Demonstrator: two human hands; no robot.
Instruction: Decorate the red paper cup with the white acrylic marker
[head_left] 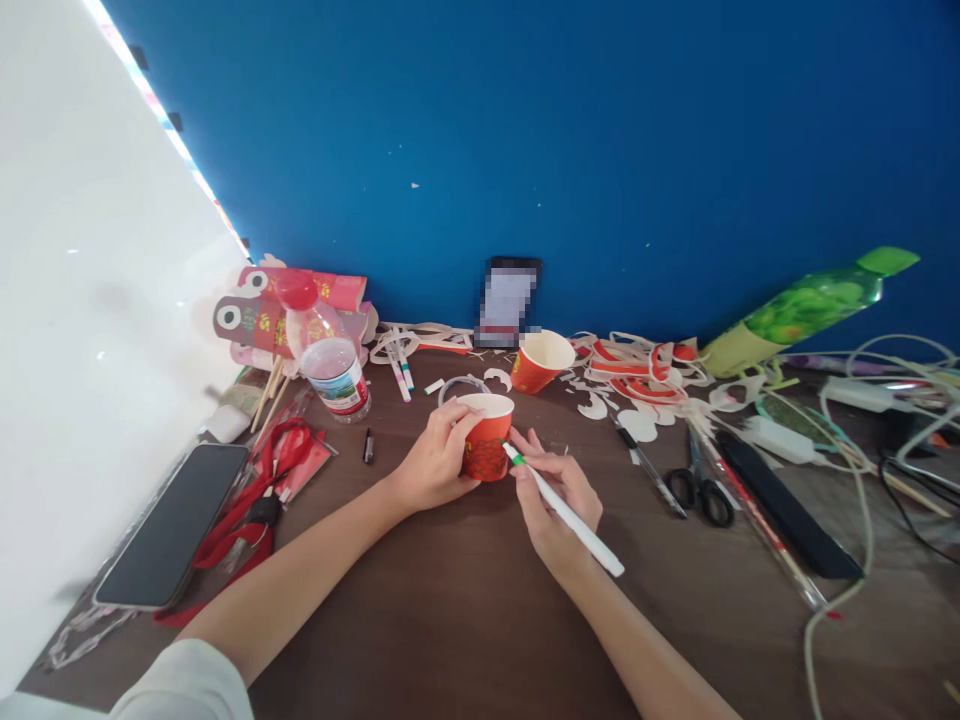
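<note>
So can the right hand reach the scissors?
Probably yes: the scissors lie right of the right hand, only table and a pen between. It holds a white marker, though, and the left hand the red cup.

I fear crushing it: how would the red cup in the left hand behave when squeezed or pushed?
The cup looks like thin paper, so a firm squeeze probably dents it. It seems empty, thus light: a push from the pen might slide or tip it, were the left hand not around it.
</note>
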